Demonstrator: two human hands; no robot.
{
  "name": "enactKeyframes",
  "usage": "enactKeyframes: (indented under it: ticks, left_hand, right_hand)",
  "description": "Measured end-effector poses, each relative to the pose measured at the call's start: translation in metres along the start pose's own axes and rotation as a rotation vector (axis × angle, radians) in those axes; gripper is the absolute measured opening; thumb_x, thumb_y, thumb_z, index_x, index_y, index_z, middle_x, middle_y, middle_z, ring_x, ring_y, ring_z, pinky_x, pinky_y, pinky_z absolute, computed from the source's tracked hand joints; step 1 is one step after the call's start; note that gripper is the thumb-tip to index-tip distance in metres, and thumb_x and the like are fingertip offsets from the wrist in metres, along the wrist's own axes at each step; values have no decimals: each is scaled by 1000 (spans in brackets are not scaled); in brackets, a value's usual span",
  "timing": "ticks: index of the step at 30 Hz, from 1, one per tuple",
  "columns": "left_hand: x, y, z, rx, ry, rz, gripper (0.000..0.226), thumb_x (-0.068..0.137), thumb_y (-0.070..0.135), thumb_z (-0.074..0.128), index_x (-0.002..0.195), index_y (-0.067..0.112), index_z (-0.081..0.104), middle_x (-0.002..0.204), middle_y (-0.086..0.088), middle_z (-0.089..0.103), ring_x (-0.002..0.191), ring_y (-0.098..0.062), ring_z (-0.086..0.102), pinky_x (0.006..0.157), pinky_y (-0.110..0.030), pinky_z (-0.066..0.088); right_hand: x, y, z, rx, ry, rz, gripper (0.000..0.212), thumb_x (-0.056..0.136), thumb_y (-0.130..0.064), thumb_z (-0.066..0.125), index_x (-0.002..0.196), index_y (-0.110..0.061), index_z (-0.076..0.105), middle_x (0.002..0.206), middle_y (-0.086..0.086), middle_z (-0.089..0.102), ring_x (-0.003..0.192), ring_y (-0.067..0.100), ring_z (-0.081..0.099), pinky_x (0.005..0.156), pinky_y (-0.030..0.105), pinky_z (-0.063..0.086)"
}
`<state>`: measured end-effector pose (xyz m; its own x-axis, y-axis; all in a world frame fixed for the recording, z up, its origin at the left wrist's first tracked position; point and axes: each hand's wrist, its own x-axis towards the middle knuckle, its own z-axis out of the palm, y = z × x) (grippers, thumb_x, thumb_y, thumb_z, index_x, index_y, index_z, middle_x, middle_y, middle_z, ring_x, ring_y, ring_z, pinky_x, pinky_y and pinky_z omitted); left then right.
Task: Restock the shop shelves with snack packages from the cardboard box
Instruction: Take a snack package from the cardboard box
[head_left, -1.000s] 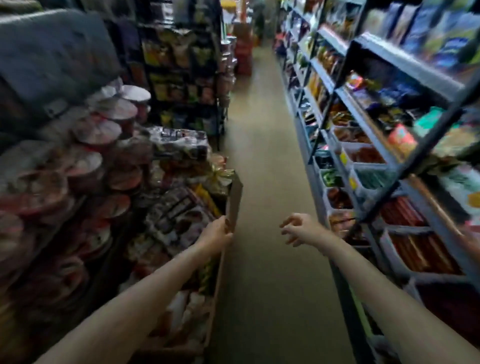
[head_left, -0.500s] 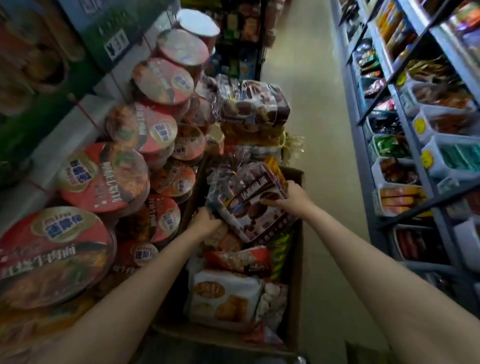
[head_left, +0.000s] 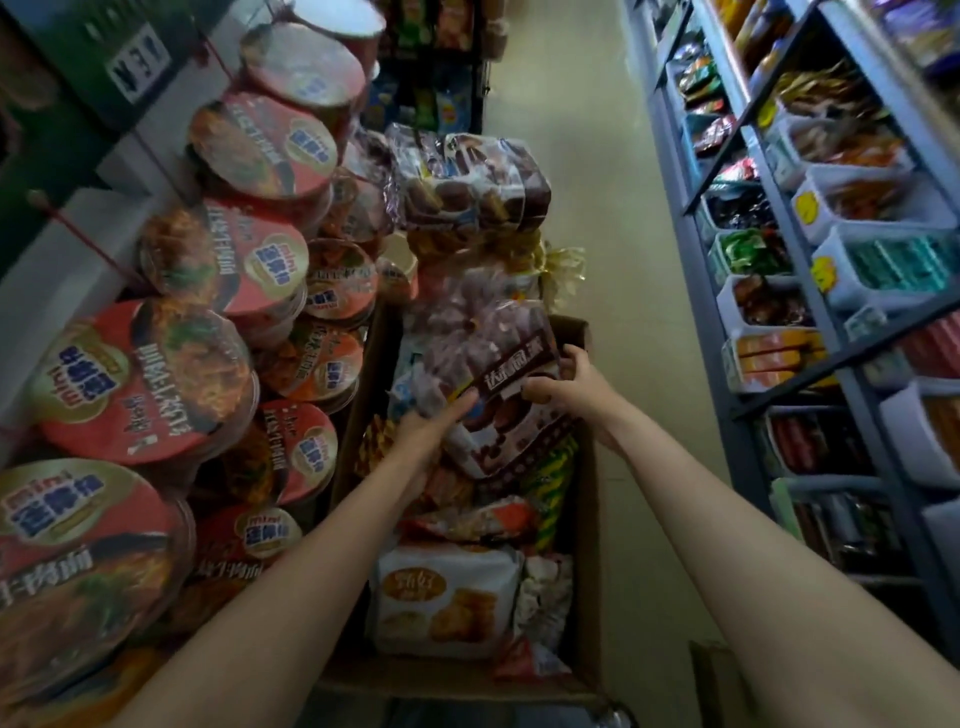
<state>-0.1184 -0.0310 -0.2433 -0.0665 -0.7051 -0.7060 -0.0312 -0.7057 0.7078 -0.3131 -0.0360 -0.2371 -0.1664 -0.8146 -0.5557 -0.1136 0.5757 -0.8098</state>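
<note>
An open cardboard box (head_left: 584, 499) stands on the aisle floor, full of snack packages. On top lies a large brown and clear bag of chocolate snacks (head_left: 498, 384). My left hand (head_left: 431, 421) grips its left lower edge from beneath. My right hand (head_left: 566, 384) grips its right side with fingers curled over the bag. Both forearms reach forward over the box. Below the bag lie a white biscuit pack (head_left: 447, 597), a red pack (head_left: 478, 519) and a yellow-green pack (head_left: 553, 483).
Stacked red instant noodle bowls (head_left: 156, 384) crowd the left side of the box. Another bagged snack bundle (head_left: 467, 182) sits beyond the box. Grey shelves (head_left: 779, 176) with white bins of snacks line the right. A beige aisle floor (head_left: 613, 218) runs ahead between them.
The view tilted down from the aisle onto the box. Both hands moved from the air and box flap onto the chocolate snack bag and took hold of it; it now sits slightly higher.
</note>
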Motion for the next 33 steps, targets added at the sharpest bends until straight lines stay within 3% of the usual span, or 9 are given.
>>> enactKeyframes:
  ticks: [4,8,13,16,18,21,24,29,33]
  left_hand:
    - [-23,65,43,374,-85,429,86,52,51,83,123,18,50,127,2,51,121,-26,50,100,-41,44]
    - [-68,136,104,699,-238,698,81,50,48,86,119,16,58,115,-2,60,105,-18,56,95,-35,48]
    - [-159,172,193,448,-417,642,25,75,31,74,84,11,62,66,6,65,61,-1,63,58,-14,49]
    - [-212,152,256,447,-565,621,30,74,44,71,92,21,64,90,5,68,88,-11,62,83,-24,45]
    - [-257,130,302,479,-725,605,25,78,46,67,91,24,64,85,6,71,82,-11,66,79,-24,51]
    - [-318,85,372,561,-990,563,22,81,42,63,84,21,69,75,2,71,65,-11,68,60,-23,55]
    - [-375,40,438,606,-1303,529,20,62,42,72,68,23,76,73,2,71,70,-13,67,63,-24,55]
    - [-485,-36,519,795,-1637,580,78,39,55,87,104,14,72,110,-13,69,105,-28,63,97,-42,46]
    - [-581,-94,547,852,-1776,746,37,68,38,78,86,7,70,75,-3,73,73,-15,69,67,-23,54]
  right_hand:
    - [-39,-3,-45,195,40,-3,39,83,-4,65,120,-12,54,102,2,62,84,12,60,82,31,52]
    - [-99,-9,-120,197,171,-85,50,85,-4,63,132,-7,44,108,10,59,108,30,57,82,35,50]
    - [-220,-9,-256,203,476,-230,64,86,-9,64,140,-9,29,117,16,54,89,25,58,71,34,51]
    - [-320,10,-329,289,615,-312,54,86,-13,63,133,-10,37,105,10,58,69,14,61,65,30,50]
    - [-388,25,-359,351,652,-377,55,77,-25,70,125,-14,45,92,4,60,61,7,61,57,23,50]
    - [-481,55,-385,273,680,-376,59,57,-44,78,107,-20,57,93,-1,63,73,9,61,58,20,50]
    - [-566,95,-400,193,712,-250,67,62,-40,79,121,-20,53,114,1,65,98,21,64,74,31,52]
    - [-694,161,-402,182,963,-194,34,75,-25,71,107,-23,58,101,-7,65,91,14,64,83,30,51]
    - [-770,208,-391,204,1221,-158,57,59,-40,75,111,-32,56,116,-8,63,105,9,60,95,29,46]
